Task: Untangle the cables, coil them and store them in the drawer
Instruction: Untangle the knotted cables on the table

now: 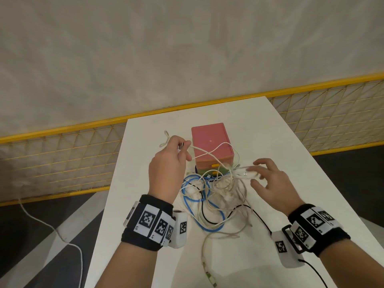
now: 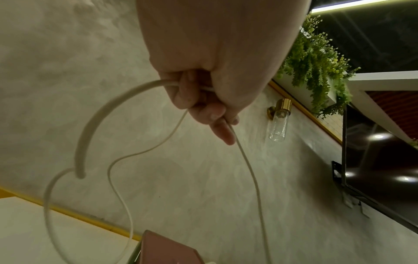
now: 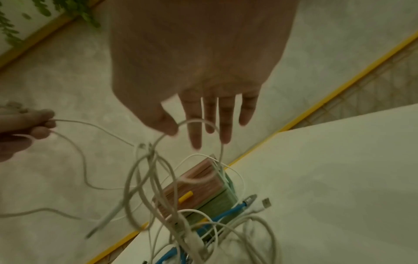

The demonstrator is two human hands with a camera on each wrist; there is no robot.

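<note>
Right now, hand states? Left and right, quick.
Left hand: closed, gripping a white cable, lifted above the table.
Right hand: open, fingers spread over the cable tangle, a loop lying against the thumb, not gripped.

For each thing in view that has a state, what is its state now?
left hand: grips a white cable, lifted above the table.
right hand: open, fingers spread at the tangle.
cable tangle: white, blue and black cables still knotted on the table.
drawer box: drawers look closed.
</note>
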